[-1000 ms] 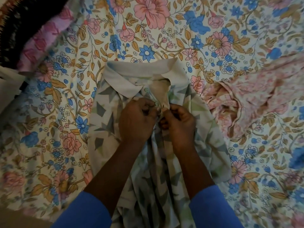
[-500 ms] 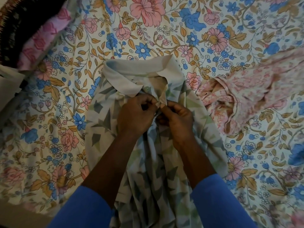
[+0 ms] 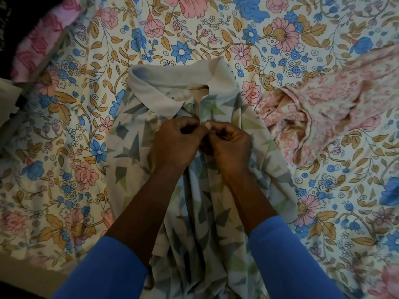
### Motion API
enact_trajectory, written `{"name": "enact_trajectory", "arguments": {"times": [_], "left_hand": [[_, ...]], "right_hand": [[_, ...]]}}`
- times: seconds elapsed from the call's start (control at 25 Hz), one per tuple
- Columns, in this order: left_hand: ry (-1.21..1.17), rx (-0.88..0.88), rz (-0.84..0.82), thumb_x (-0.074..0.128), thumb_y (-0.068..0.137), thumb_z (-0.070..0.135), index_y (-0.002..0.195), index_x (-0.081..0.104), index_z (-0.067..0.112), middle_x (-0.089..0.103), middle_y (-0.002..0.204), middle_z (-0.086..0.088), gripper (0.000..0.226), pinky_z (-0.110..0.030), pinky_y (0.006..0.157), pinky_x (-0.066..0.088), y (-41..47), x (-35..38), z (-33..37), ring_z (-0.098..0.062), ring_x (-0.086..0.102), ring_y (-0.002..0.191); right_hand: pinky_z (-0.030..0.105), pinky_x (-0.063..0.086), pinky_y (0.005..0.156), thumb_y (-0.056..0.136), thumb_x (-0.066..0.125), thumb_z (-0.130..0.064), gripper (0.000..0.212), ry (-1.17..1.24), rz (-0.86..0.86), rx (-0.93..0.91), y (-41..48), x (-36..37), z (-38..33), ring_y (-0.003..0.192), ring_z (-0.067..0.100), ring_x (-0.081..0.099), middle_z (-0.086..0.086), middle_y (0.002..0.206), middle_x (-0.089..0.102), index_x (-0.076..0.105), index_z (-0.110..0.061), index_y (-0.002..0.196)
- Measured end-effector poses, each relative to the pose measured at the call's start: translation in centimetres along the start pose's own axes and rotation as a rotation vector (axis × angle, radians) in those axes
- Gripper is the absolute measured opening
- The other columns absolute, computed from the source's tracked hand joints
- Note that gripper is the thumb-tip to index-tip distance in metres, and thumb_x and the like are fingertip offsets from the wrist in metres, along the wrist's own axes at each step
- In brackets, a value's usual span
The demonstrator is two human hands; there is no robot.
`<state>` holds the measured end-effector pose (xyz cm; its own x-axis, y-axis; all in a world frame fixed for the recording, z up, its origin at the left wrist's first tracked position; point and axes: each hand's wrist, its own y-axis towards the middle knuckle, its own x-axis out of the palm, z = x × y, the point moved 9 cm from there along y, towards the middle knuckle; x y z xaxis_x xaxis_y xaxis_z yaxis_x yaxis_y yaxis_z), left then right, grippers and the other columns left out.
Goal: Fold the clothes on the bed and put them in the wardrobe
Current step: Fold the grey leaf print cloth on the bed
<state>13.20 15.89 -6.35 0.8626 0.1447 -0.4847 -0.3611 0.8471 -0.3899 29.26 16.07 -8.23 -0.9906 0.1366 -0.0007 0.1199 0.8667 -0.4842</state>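
Now: Both Hands Pinching the Shirt Placket

The left hand (image 3: 174, 141) and right hand (image 3: 228, 147) meet fingertip to fingertip. Each has curled fingers pinching the placket (image 3: 204, 108) of the leaf-print polo shirt (image 3: 133, 152), which lies front-up on the floral bedsheet (image 3: 64, 147). Just above the grip are one green button (image 3: 190, 106) and the white collar (image 3: 164, 91). Left of the grip, the shirt's edge gives onto bare sheet. Right of the grip, a crumpled pink garment (image 3: 323, 104) lies just beside the shirt's shoulder. Print inside the collar is too small to read.
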Motion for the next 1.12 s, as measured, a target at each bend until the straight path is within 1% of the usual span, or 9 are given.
{"name": "enact_trajectory", "arguments": {"times": [0.2, 0.4, 0.52, 0.6, 0.68, 0.8, 0.92, 1.0, 1.12], "left_hand": [[-0.028, -0.026, 0.004, 0.059, 0.089, 0.052, 0.095, 0.079, 0.025, 0.076, 0.086, 0.008, 0.034, -0.045, 0.082, 0.06, 0.5, 0.8, -0.8, -0.015, 0.072, 0.084], [0.239, 0.141, 0.103, 0.051, 0.106, 0.036, 0.098, 0.06, 0.021, 0.064, 0.087, 0.004, 0.019, -0.034, 0.071, 0.044, -0.6, 0.1, 0.8, -0.019, 0.061, 0.082], [0.247, 0.227, 0.105, 0.057, 0.103, 0.038, 0.099, 0.062, 0.023, 0.067, 0.086, 0.006, 0.017, -0.036, 0.07, 0.05, -0.5, -0.2, 1.3, -0.017, 0.063, 0.08], [0.19, 0.195, 0.065, 0.067, 0.098, 0.04, 0.096, 0.062, 0.029, 0.065, 0.082, 0.015, 0.012, -0.03, 0.068, 0.051, -0.2, -0.4, 0.9, -0.007, 0.062, 0.077], [0.187, 0.172, 0.018, 0.073, 0.093, 0.039, 0.098, 0.063, 0.032, 0.063, 0.082, 0.019, 0.013, -0.024, 0.068, 0.049, 0.0, -0.5, 0.9, -0.002, 0.061, 0.077], [0.204, 0.185, -0.063, 0.074, 0.092, 0.03, 0.12, 0.066, 0.028, 0.061, 0.095, 0.023, 0.028, -0.014, 0.074, 0.047, 0.1, -0.3, 1.1, 0.0, 0.059, 0.085], [0.112, 0.174, -0.068, 0.074, 0.092, 0.026, 0.115, 0.068, 0.03, 0.069, 0.099, 0.019, 0.024, -0.022, 0.079, 0.057, 0.6, -0.8, 1.4, -0.001, 0.066, 0.086], [-0.108, 0.025, 0.033, 0.072, 0.094, 0.028, 0.098, 0.072, 0.027, 0.074, 0.088, 0.01, 0.004, -0.033, 0.075, 0.062, 1.6, -1.7, 0.7, -0.006, 0.071, 0.079], [-0.146, -0.061, 0.204, 0.076, 0.09, 0.038, 0.093, 0.076, 0.022, 0.074, 0.079, 0.007, 0.015, -0.032, 0.069, 0.061, 2.6, -1.9, 0.9, -0.009, 0.071, 0.072]], "right_hand": [[0.031, 0.062, 0.062, 0.094, 0.073, -0.009, 0.009, 0.039, 0.024, 0.049, 0.1, 0.0, 0.1, 0.066, 0.021, 0.072, 0.012, 0.081, 0.077, 0.077, -0.005, 0.102], [0.026, 0.059, 0.064, 0.094, 0.07, -0.006, 0.009, 0.132, -0.043, 0.26, 0.2, 0.8, 0.5, 0.063, 0.012, 0.068, 0.007, 0.075, 0.073, 0.075, -0.004, 0.101], [0.029, 0.057, 0.06, 0.095, 0.067, -0.011, 0.01, 0.117, -0.063, 0.364, 0.5, 0.4, -0.2, 0.06, 0.018, 0.068, 0.006, 0.07, 0.071, 0.075, -0.005, 0.095], [0.031, 0.056, 0.058, 0.098, 0.065, -0.031, 0.026, -0.075, 0.0, 0.253, 1.0, -0.6, -1.5, 0.057, 0.019, 0.068, 0.004, 0.067, 0.072, 0.074, -0.01, 0.085], [0.033, 0.059, 0.062, 0.092, 0.066, -0.055, 0.037, -0.349, 0.097, 0.001, 1.1, -0.5, -3.9, 0.06, 0.01, 0.068, -0.003, 0.068, 0.072, 0.073, -0.021, 0.08], [0.03, 0.057, 0.065, 0.081, 0.067, -0.071, 0.042, -0.633, 0.211, -0.207, 0.9, 1.9, -6.6, 0.069, 0.001, 0.065, -0.012, 0.074, 0.068, 0.065, -0.029, 0.084], [0.035, 0.058, 0.066, 0.089, 0.068, -0.048, 0.023, -0.763, 0.2, -0.182, 2.4, 3.1, -6.7, 0.067, 0.006, 0.064, -0.009, 0.073, 0.066, 0.065, -0.026, 0.082], [0.039, 0.062, 0.066, 0.088, 0.071, -0.033, 0.013, -0.529, 0.185, -0.074, 3.3, 2.2, -5.2, 0.064, 0.011, 0.069, -0.004, 0.07, 0.071, 0.071, -0.022, 0.08], [0.032, 0.061, 0.058, 0.089, 0.073, -0.006, 0.009, -0.042, 0.126, 0.16, 3.4, 1.0, -2.7, 0.057, 0.015, 0.07, 0.01, 0.077, 0.075, 0.074, -0.001, 0.097]]}}
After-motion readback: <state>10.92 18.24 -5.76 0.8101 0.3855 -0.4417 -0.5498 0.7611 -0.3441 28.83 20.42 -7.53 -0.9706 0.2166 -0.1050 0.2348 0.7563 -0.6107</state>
